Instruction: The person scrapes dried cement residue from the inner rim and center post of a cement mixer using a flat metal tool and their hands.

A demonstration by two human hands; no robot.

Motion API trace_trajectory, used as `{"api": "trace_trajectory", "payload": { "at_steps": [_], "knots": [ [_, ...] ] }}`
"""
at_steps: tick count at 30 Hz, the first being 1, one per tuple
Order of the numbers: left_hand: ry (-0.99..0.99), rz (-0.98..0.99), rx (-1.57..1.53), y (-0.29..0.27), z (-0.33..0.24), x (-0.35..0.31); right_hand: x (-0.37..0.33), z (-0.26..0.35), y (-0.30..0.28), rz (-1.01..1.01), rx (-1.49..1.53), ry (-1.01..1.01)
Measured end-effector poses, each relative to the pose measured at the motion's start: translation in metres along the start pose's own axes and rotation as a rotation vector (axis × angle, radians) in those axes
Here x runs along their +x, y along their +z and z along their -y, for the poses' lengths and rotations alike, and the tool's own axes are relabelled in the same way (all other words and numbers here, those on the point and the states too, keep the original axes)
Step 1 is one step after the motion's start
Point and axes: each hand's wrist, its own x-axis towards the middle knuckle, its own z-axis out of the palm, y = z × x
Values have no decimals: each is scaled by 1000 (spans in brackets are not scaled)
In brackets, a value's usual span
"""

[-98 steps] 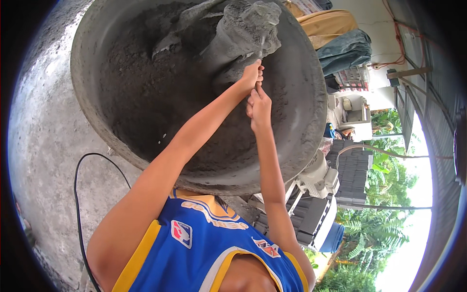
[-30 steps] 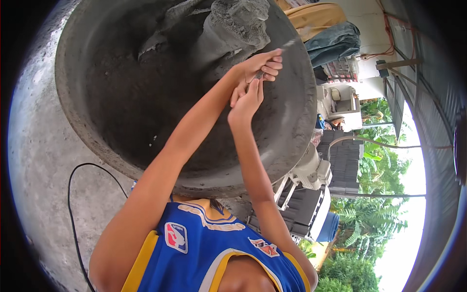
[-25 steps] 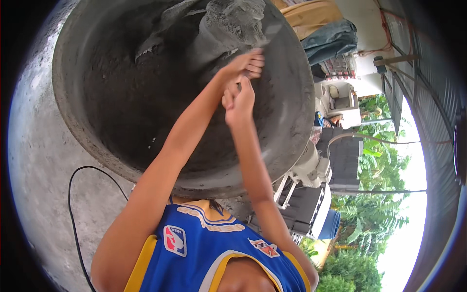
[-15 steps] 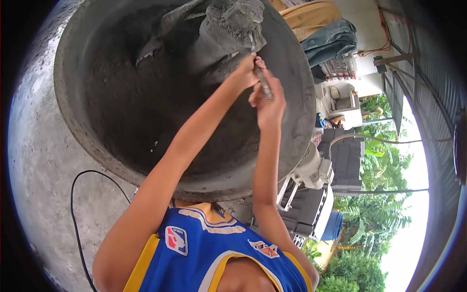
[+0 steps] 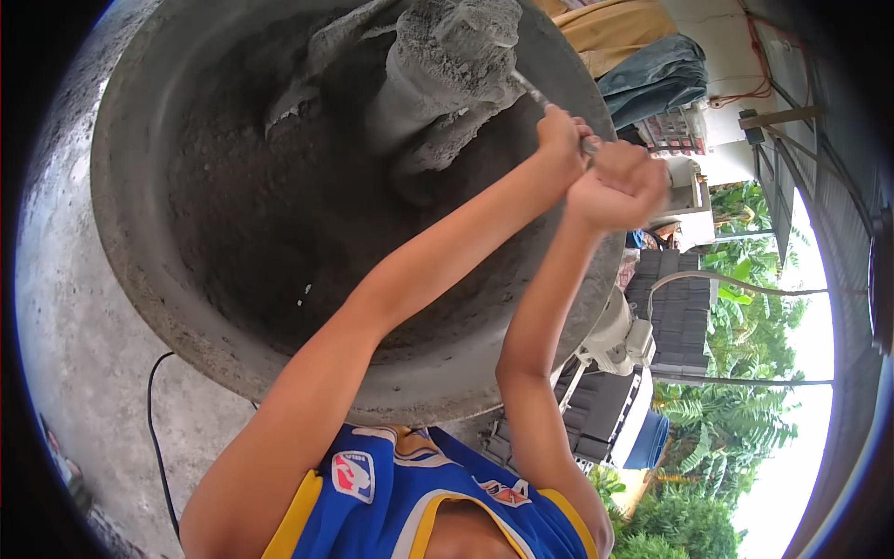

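Note:
My left hand (image 5: 562, 142) is wrapped round a thin grey metal rod (image 5: 534, 90). Just behind it, my right hand (image 5: 618, 186) is closed on the rod's near end, a little smeared by motion. The rod slants up and left, its far tip at the right side of a crusted central hub (image 5: 456, 51). That hub stands inside a big round mixer drum (image 5: 140, 279) coated in grey, cement-like dust. Mixing arms (image 5: 438, 149) with the same crust reach out from the hub, and dark grey powder lies over the drum's floor.
A motor (image 5: 619, 335) sits beside the drum's right rim. Stacks of grey blocks (image 5: 680, 312) and a blue barrel (image 5: 649, 440) stand farther right. Cloths (image 5: 656, 79) hang at the upper right. A black cable (image 5: 154, 429) runs over the concrete floor at left.
Both hands have swung right and toward the drum's right rim with the rod. The rod now slants more sideways, its tip at the hub's right side. The view has shifted slightly.

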Motion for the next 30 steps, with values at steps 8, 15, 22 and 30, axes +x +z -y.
{"api": "trace_trajectory", "payload": {
  "at_steps": [8, 15, 22, 30],
  "knots": [
    [235, 263, 244, -2, -46, 61, 51, -40, 52, -163, 112, 192],
    [-38, 303, 285, -5, -7, 14, 47, 20, 14, -143, 134, 85],
    [106, 213, 255, -8, -39, 73, 41, -52, 27, -152, 126, 110],
    [95, 332, 461, -20, -66, 87, 51, -55, 42, -370, 102, 139]
  ]
}}
